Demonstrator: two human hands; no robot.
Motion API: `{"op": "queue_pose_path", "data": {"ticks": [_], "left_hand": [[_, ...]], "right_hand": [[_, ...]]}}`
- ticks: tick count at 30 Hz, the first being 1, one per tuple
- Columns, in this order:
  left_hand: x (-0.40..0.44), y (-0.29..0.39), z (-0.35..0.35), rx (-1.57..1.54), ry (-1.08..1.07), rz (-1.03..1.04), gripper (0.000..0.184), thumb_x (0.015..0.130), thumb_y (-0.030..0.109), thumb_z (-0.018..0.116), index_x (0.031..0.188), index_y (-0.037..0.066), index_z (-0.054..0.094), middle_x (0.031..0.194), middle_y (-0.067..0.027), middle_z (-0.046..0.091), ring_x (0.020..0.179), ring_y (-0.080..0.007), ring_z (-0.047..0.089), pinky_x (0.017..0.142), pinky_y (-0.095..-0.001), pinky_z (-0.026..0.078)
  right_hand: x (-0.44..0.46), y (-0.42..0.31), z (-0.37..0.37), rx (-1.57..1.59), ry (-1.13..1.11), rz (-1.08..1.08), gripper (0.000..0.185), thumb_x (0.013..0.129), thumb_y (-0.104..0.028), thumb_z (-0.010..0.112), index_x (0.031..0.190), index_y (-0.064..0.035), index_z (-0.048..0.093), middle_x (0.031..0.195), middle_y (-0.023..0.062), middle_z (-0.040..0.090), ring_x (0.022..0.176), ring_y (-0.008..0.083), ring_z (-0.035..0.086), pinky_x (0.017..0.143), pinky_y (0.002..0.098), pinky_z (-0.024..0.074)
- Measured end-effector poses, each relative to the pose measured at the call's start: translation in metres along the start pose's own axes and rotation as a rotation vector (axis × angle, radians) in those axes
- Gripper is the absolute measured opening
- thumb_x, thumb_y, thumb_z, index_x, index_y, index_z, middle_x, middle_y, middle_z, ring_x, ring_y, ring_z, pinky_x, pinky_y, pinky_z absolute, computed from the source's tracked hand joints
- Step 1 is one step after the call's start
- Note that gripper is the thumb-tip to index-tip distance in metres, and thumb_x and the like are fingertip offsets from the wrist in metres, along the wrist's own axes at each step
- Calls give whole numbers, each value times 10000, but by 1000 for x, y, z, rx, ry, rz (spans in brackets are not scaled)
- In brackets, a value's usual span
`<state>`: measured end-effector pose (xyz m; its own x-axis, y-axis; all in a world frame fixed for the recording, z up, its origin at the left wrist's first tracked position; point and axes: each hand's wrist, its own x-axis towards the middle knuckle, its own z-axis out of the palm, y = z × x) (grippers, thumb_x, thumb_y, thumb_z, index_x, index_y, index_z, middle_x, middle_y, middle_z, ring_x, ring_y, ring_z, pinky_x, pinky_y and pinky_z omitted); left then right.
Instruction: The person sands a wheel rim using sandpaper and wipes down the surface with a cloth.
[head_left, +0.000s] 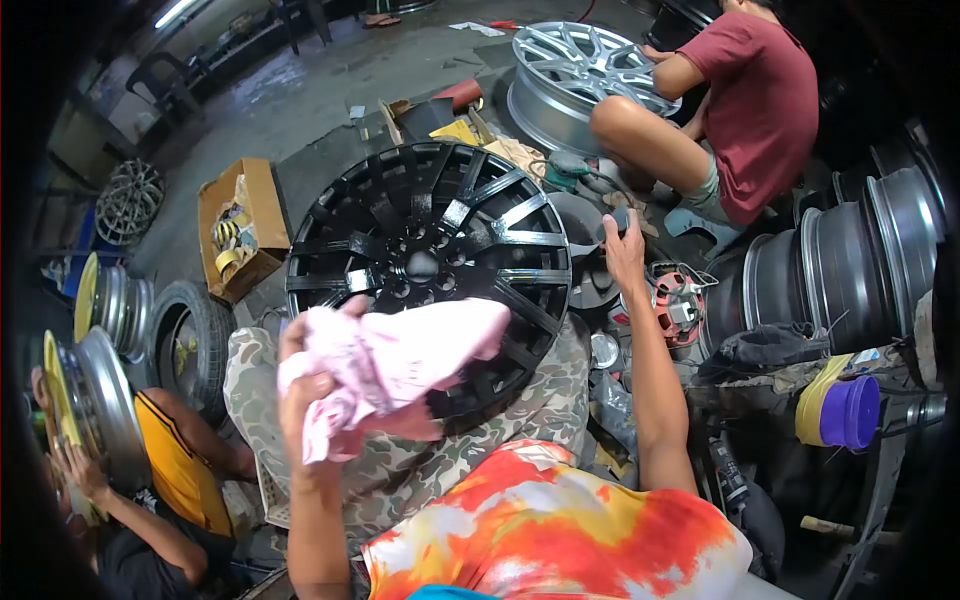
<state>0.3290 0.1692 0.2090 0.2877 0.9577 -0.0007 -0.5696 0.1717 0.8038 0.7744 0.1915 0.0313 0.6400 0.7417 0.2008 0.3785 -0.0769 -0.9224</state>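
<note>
A glossy black multi-spoke wheel rim (423, 175) lies face up in front of me, its near side by my camouflage-covered legs (530, 410). My left hand (303, 385) is closed around a crumpled pink rag (400, 350), held over the near left part of the rim and hiding some spokes. To the right of the rim, my right hand (625, 250) reaches out with its fingers round a small dark object (622, 217), whose kind I cannot make out. Just beyond that hand is a green power sander (567, 170).
A cardboard box (240, 275) with tape rolls stands at left. One person (765, 110) sits by a silver rim (535, 110); another person's hands (80, 470) touch a yellow-edged rim (110, 400). A red round device (678, 305), stacked rims (850, 265) and a purple tape roll (850, 412) are right.
</note>
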Motion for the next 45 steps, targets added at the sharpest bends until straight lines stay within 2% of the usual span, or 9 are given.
{"op": "queue_pose_path", "data": {"ticks": [7, 12, 15, 20, 25, 28, 32, 36, 45], "left_hand": [[14, -54, 9, -74, 75, -151, 618, 888, 187, 551, 1474, 96, 375, 1402, -187, 528, 1281, -314, 564, 1123, -433, 439], [16, -95, 42, 348, -56, 129, 711, 930, 355, 598, 1498, -4, 366, 1476, -173, 441, 1408, -286, 414, 1184, -417, 306], [19, -94, 41, 813, -77, 656, 471, 840, 128, 684, 1279, 2, 575, 1221, -192, 594, 1094, -273, 573, 948, -382, 470], [24, -68, 20, 970, -24, 747, 76, 902, 56, 630, 854, 5, 599, 722, -96, 574, 589, -207, 531, 534, -340, 403], [23, -57, 27, 544, 254, 457, 335, 1058, 185, 516, 770, 36, 600, 661, -5, 582, 547, -83, 502, 522, -262, 387], [33, -50, 10, 59, 338, 231, 296, 1053, 354, 577, 866, 124, 567, 711, 29, 544, 577, -75, 518, 495, -240, 409], [34, -28, 6, 73, 317, 199, 341, 1079, 414, 477, 925, 120, 555, 783, -7, 569, 634, -115, 560, 575, -293, 561], [12, -58, 24, 412, 152, 424, 224, 1063, 236, 523, 1087, 23, 589, 1038, -44, 608, 859, -53, 548, 731, -237, 462], [15, -38, 16, 652, 214, 523, 279, 1045, 183, 566, 843, -3, 611, 729, 0, 587, 635, -46, 509, 568, -246, 415]], "right_hand": [[-108, -127, 4, 100, -161, -46, 257, 960, -157, 650, 1149, 12, 604, 929, 97, 660, 863, 165, 611, 786, 332, 499], [-174, -173, 62, 370, -367, -238, 323, 905, -82, 666, 1215, -8, 614, 1076, 98, 638, 956, 198, 610, 855, 336, 490], [-214, -169, 97, 648, -421, -188, 394, 904, -75, 639, 1287, -8, 578, 1226, 144, 594, 1130, 259, 576, 983, 393, 452], [-235, -162, 92, 632, -519, -231, 412, 924, -40, 635, 1330, -6, 574, 1244, 126, 600, 1117, 251, 594, 972, 367, 470], [-215, -216, 68, 438, -864, -41, 205, 997, -35, 572, 1155, 39, 681, 993, 134, 707, 1007, 267, 705, 946, 328, 517], [-220, -222, 70, 354, -790, -281, 221, 1015, -79, 576, 1159, 52, 682, 1060, 171, 729, 974, 247, 716, 902, 323, 539], [-225, -226, 66, 682, -686, -130, 289, 1034, -119, 569, 1235, 67, 661, 1269, 202, 673, 1108, 264, 682, 941, 350, 547], [-228, -214, 79, 457, -512, -283, 341, 935, -191, 705, 1150, 71, 664, 1206, 165, 597, 1014, 249, 639, 823, 328, 543], [-229, -199, 72, 651, -756, 124, 146, 870, -34, 727, 943, 68, 653, 997, 69, 598, 775, 118, 531, 681, 258, 439]]}}
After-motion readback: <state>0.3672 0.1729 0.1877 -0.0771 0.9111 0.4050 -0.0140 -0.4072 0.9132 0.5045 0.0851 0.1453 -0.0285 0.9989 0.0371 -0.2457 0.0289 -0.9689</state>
